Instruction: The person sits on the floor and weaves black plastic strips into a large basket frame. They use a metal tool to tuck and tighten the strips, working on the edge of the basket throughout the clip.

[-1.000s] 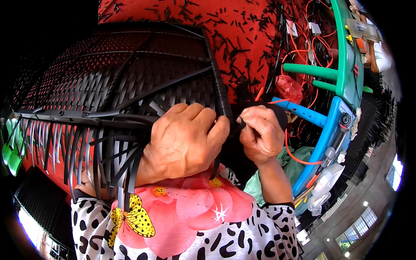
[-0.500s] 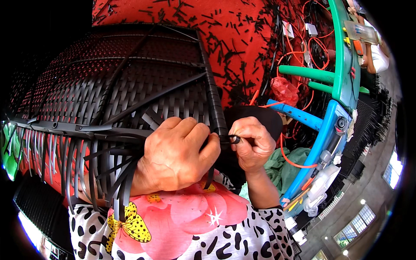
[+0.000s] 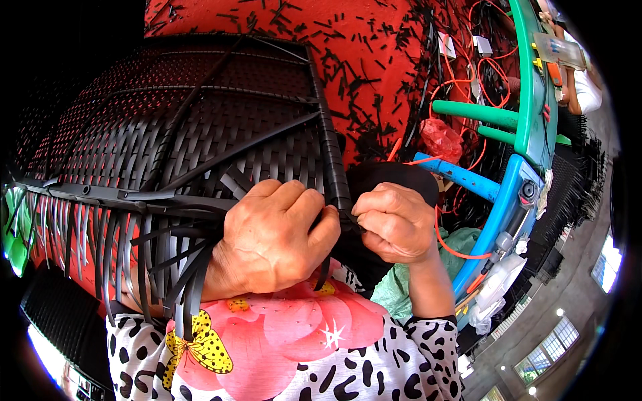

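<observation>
A large black woven panel [image 3: 274, 150] of flat plastic strips on a frame spreads out in front of me. My left hand [image 3: 277, 240] is closed over the near right corner of its frame; the fingertips are hidden from sight. Just right of that corner, my right hand [image 3: 398, 224] pinches the end of a black plastic strip, mostly covered by the fingers. Wound strip covers the frame's right side bar [image 3: 328, 147]. Loose strip ends [image 3: 190, 281] hang from the near edge, across my left wrist.
Cut black strip pieces litter the red floor covering [image 3: 374, 40]. A blue stool [image 3: 498, 240] carrying tools and a green stool [image 3: 528, 87] stand at the right. An orange cord [image 3: 461, 255] winds around them. Green cloth [image 3: 461, 244] lies beside my right forearm. Another person [image 3: 585, 87] is at the far right.
My right hand has moved slightly right and turned, its fingers curled tighter over the strip, which showed as a small loop before. The left hand stays in place.
</observation>
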